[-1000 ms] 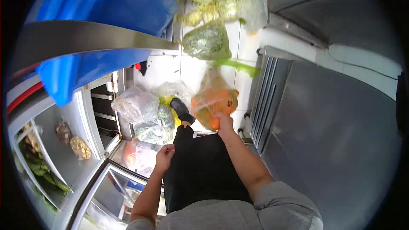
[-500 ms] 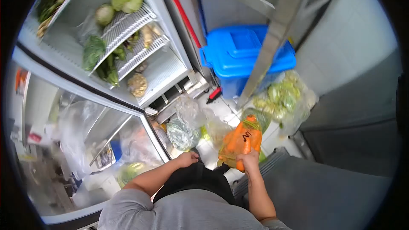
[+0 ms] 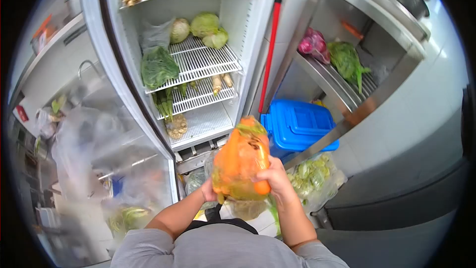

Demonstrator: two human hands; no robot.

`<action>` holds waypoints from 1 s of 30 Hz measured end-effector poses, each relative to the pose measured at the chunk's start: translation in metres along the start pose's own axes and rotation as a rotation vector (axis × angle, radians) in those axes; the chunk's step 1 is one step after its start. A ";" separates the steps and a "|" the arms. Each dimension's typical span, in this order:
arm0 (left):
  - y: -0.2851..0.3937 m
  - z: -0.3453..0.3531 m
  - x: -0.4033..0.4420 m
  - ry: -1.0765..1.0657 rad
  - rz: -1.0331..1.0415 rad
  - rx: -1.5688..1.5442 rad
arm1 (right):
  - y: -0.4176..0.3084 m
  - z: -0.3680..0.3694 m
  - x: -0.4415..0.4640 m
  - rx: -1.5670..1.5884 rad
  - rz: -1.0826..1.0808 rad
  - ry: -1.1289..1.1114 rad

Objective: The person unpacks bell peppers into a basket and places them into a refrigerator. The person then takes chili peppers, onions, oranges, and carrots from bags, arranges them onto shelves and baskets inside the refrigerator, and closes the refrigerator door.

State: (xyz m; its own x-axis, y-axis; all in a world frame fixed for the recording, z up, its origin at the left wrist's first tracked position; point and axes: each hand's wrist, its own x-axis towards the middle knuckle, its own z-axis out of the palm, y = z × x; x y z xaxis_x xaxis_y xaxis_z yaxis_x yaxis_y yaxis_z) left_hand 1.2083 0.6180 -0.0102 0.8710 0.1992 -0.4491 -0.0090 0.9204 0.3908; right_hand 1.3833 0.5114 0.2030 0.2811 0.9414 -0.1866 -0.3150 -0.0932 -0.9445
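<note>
A clear plastic bag of carrots (image 3: 240, 161) with a dark mark on it is held up in front of my body, before the open fridge. My right hand (image 3: 275, 177) grips its right side, thumb over the front. On the lower left side, my left hand (image 3: 209, 191) is closed against the bag, its fingers partly hidden behind it. Beyond the bag, the fridge's wire shelves (image 3: 201, 64) hold cabbages (image 3: 206, 24), a bag of dark leafy greens (image 3: 159, 68) and white roots (image 3: 218, 84).
The fridge's glass door (image 3: 124, 168) stands open at the left. A blue lidded bin (image 3: 305, 124) is right of the fridge, below a metal rack (image 3: 342, 89) with bagged vegetables. A bag of leafy greens (image 3: 315, 178) lies on the floor, and a red pole (image 3: 271, 44) leans by the fridge.
The bag of carrots has been lifted from low on the right up toward the fridge. My left hand has come onto it. The view has tilted up.
</note>
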 end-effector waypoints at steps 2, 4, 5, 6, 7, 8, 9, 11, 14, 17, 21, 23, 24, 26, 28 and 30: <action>0.025 0.016 -0.014 -0.062 0.238 -0.145 | -0.024 0.019 0.020 -0.026 -0.026 -0.105; 0.074 0.052 -0.048 -0.090 0.389 -0.208 | -0.050 0.028 0.050 -0.036 -0.104 -0.170; 0.100 0.066 -0.060 -0.127 0.449 -0.245 | -0.066 0.032 0.070 -0.029 -0.180 -0.197; 0.126 0.072 -0.067 -0.093 0.558 -0.188 | -0.084 0.040 0.089 0.005 -0.244 -0.230; 0.152 0.076 -0.073 -0.055 0.664 -0.129 | -0.102 0.048 0.110 0.044 -0.307 -0.262; 0.178 0.085 -0.079 0.021 0.753 -0.002 | -0.117 0.053 0.138 0.047 -0.335 -0.294; 0.206 0.096 -0.084 0.099 0.838 0.129 | -0.132 0.056 0.170 0.051 -0.366 -0.324; 0.254 0.120 -0.087 0.233 0.862 0.267 | -0.153 0.060 0.239 0.032 -0.420 -0.319; 0.315 0.126 -0.062 0.584 0.828 0.405 | -0.159 0.060 0.352 -0.504 -0.428 -0.100; 0.346 0.081 0.003 1.493 1.290 1.454 | -0.074 0.051 0.455 -1.044 -0.705 -0.030; 0.340 0.086 0.051 1.447 1.122 1.770 | -0.053 0.032 0.517 -1.318 -0.824 -0.199; 0.348 0.087 0.060 1.511 1.079 1.759 | -0.117 0.043 0.527 -1.752 -0.750 -0.316; 0.348 0.088 0.063 1.538 1.053 1.751 | -0.129 0.049 0.533 -1.318 -0.770 -0.230; 0.350 0.109 0.052 1.521 0.886 1.729 | -0.137 0.063 0.545 -0.942 -0.796 -0.161; 0.362 0.132 0.040 1.486 0.794 1.653 | -0.130 0.088 0.567 -1.043 -0.895 -0.191; 0.372 0.146 0.045 1.471 1.018 1.738 | -0.082 0.095 0.615 -0.870 -0.499 -0.378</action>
State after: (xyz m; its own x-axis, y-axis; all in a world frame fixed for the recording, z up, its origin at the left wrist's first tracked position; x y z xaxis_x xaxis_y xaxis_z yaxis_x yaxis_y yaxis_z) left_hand 1.3159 0.9199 0.2321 0.1329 0.8694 0.4760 0.8497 -0.3472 0.3969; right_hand 1.4956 1.1283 0.1912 -0.1464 0.9624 0.2287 0.5545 0.2713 -0.7867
